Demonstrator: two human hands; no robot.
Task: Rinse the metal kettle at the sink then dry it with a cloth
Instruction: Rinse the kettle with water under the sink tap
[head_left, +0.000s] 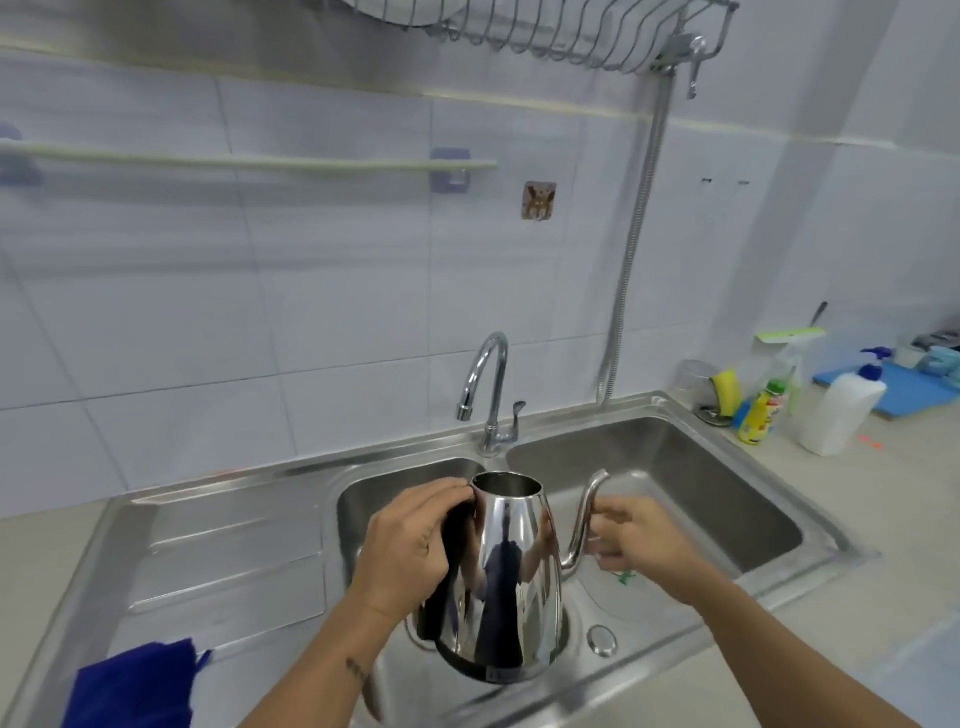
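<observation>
Shiny steel kettle (511, 582) is up over the double sink (675, 467), lid off, roughly above the divider between the basins. My left hand (410, 545) reaches in from below with fingers curled tight around the black handle. My right hand (631, 535) comes in from the other side, fingers pinching the thin gooseneck spout (584, 519). Tap (488, 389) sits just behind, and the blue cloth (135, 686) lies on the drainboard, well off to my left.
</observation>
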